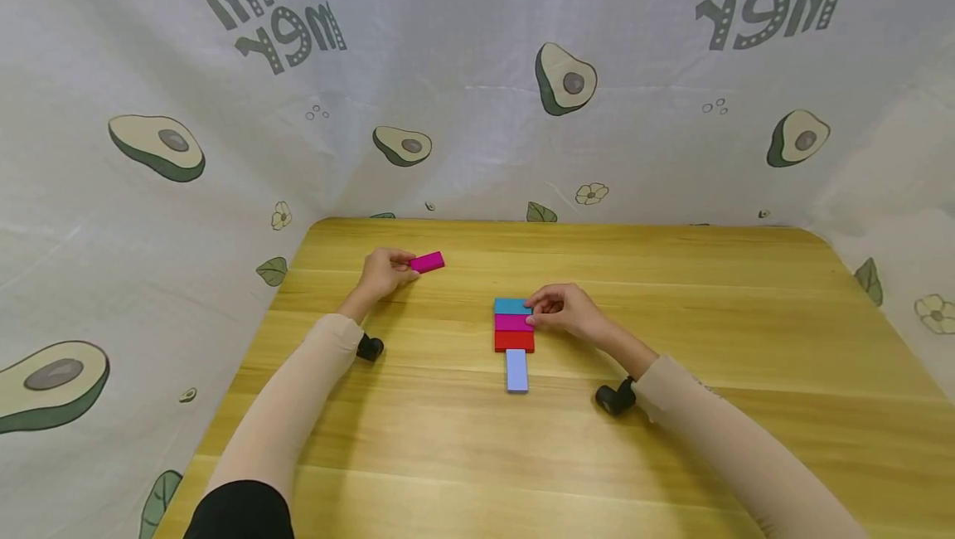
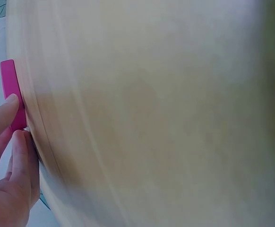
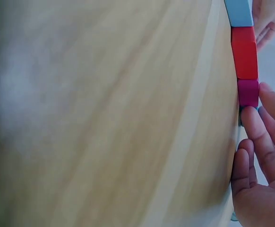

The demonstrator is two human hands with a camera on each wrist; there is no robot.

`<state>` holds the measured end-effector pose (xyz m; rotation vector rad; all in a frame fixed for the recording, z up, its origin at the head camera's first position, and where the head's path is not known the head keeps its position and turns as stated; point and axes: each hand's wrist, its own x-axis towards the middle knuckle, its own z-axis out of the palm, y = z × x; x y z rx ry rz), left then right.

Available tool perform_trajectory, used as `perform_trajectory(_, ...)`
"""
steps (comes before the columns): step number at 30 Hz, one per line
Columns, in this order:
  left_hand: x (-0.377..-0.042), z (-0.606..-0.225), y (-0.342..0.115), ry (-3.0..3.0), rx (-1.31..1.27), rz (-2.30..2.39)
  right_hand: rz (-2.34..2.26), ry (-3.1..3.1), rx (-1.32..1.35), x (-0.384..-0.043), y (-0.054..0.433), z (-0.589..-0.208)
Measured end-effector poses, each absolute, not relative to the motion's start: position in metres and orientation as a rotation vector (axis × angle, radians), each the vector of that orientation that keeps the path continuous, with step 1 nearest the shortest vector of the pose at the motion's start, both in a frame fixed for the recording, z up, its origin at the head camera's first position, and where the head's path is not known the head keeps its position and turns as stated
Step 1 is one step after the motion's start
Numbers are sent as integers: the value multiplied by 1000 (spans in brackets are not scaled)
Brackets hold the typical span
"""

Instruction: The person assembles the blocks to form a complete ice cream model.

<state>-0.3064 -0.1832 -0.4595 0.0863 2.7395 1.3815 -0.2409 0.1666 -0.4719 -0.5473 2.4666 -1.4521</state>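
Note:
In the head view my left hand (image 1: 384,272), at the table's back left, pinches a magenta block (image 1: 429,262) by its near end. The left wrist view has the thumb on top of that same magenta block (image 2: 10,78). Mid-table lies a row of flat blocks: a blue block (image 1: 511,306), a magenta block (image 1: 511,322), a red block (image 1: 514,342), and a periwinkle block (image 1: 516,371) set lengthwise below. My right hand (image 1: 569,309) touches the right ends of the blue and magenta blocks with finger and thumb, its other fingers bent.
The blocks lie on a wooden table (image 1: 716,307) with rounded back corners. A white curtain (image 1: 462,41) with avocado prints hangs behind it and along the left side. Small black wrist cameras (image 1: 616,398) sit under both sleeves.

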Motion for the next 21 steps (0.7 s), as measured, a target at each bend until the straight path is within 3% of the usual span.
perform_trajectory(21,-303,-458,-174,2741,106,1343,-1462,2453,-551,-240,167,-472)
